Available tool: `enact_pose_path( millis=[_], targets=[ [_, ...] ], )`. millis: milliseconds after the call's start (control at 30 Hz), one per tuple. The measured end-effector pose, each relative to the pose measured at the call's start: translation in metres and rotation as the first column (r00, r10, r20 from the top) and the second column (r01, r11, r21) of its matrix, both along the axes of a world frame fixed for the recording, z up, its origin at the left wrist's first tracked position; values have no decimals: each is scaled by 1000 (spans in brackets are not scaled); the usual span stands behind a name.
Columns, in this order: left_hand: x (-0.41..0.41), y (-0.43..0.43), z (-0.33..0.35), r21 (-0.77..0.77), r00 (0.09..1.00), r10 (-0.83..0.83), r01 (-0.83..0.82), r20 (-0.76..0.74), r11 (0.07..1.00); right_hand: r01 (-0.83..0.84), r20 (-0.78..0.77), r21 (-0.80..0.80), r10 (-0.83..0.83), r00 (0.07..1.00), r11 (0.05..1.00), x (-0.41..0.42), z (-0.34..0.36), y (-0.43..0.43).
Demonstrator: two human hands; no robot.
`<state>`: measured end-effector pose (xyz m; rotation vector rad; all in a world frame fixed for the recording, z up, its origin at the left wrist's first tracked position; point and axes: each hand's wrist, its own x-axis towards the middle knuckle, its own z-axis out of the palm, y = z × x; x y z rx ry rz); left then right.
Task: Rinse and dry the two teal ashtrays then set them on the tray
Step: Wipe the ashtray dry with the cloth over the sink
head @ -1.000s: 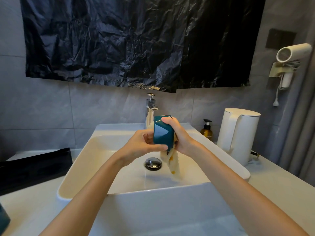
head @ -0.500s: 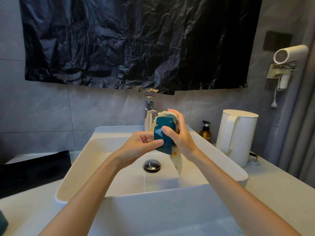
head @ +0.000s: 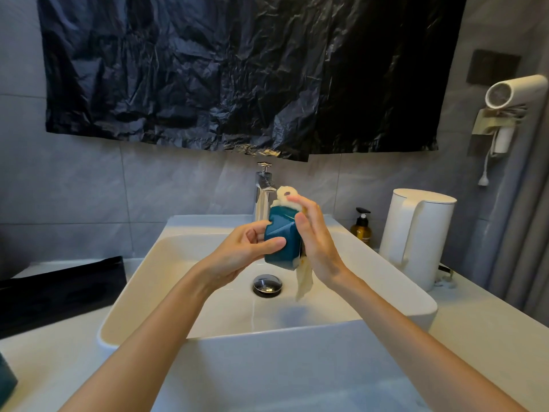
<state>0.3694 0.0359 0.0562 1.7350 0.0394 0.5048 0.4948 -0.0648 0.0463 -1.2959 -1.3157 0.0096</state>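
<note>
A teal ashtray (head: 280, 243) stands on edge above the white sink (head: 208, 331). My left hand (head: 246, 248) grips its left side, thumb across the front. My right hand (head: 315, 242) presses a pale yellow cloth (head: 303, 279) against the ashtray's right side with nearly straight fingers; the cloth bunches over the top and hangs down below. A second teal ashtray (head: 7, 380) shows only partly at the bottom left edge of the counter. The black tray (head: 59, 289) lies on the counter left of the sink.
A chrome faucet (head: 263, 191) stands behind the ashtray and a drain plug (head: 267, 284) sits in the basin. Right of the sink are a soap bottle (head: 361, 228) and a white kettle (head: 416, 236). A hair dryer (head: 511, 96) hangs on the right wall.
The cloth has slid up and over the top of the ashtray. My right hand went from gripping the ashtray's edge to lying flatter along its side. Both hands rose slightly.
</note>
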Motion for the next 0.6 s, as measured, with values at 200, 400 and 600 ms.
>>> enact_pose_path(
  millis=[200,400,600],
  targets=[
    [3,4,-5,-28,994,101,-100,51,995,115,516,81,-140,845,990,2,-1,-2],
    [1,1,-2,-8,997,68,-69,-30,998,98,85,-127,-88,993,987,10,24,16],
    [-1,2,-2,-30,995,87,-86,46,996,79,403,53,-93,911,995,1,14,1]
  ],
)
